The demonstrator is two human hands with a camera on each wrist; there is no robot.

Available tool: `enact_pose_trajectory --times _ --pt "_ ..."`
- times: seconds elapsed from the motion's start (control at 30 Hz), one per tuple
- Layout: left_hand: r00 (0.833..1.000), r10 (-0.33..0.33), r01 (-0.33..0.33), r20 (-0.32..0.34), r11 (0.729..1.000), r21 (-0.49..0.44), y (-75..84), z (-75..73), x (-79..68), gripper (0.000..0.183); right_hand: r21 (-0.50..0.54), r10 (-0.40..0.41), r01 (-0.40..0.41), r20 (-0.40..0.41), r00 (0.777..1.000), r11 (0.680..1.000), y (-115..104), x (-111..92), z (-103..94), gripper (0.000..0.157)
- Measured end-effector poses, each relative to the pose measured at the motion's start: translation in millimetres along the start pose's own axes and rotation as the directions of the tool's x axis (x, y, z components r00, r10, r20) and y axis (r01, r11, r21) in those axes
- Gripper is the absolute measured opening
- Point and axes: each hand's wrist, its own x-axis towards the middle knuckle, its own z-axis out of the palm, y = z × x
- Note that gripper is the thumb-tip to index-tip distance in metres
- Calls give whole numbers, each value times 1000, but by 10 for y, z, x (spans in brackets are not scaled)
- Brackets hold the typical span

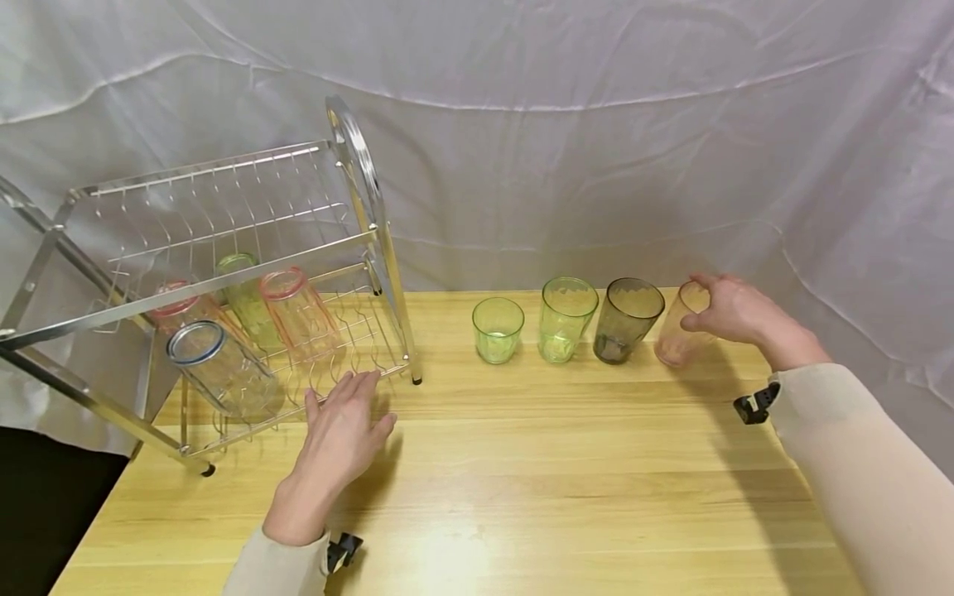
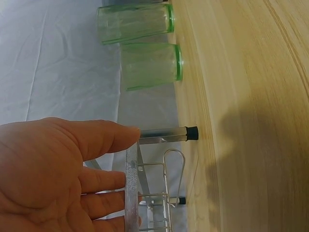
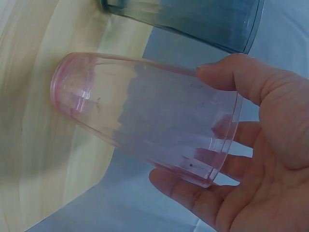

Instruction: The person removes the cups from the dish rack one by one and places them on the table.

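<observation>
My right hand (image 1: 734,313) grips a pink clear glass (image 3: 145,111) near its rim, thumb on one side and fingers on the other. The glass stands upright on the wooden table at the right end of a row. Beside it are a dark grey glass (image 1: 628,319), a tall green glass (image 1: 566,319) and a short green glass (image 1: 498,329). My left hand (image 1: 339,434) is at the lower front rail of a metal rack (image 1: 387,290), fingers loosely extended. In the left wrist view its fingertips meet the rack's rail (image 2: 131,188); firm contact is unclear.
On the rack's lower tier sit a blue-edged clear glass (image 1: 224,372), two pink-edged glasses, one at the right (image 1: 301,314), and a green glass (image 1: 253,306). A wire upper tier (image 1: 216,199) rises above them. Behind the table (image 1: 522,480) hangs a pale cloth (image 1: 559,165).
</observation>
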Motion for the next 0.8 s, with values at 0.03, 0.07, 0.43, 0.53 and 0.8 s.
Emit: enact_pose_trajectory --times 0.03,0.07,0.43,0.53,0.8 --pt "1000 0 0 0 1000 0 1 -2 0 69 1 0 0 -1 1000 1000 2 2 -1 96" --pt "1000 0 0 1 1000 -1 1 -4 0 69 2 2 -2 -2 1000 1000 3 3 -2 96" --pt "1000 3 -3 3 1000 -3 3 -3 2 69 6 -3 3 -12 1000 1000 2 4 -18 95" --pt "1000 0 0 5 1000 -4 6 -6 2 69 13 -4 5 -23 1000 1000 -1 8 -9 94" --pt "1000 -6 6 10 1000 -2 11 -10 0 69 23 -6 7 -38 999 1000 15 11 10 94"
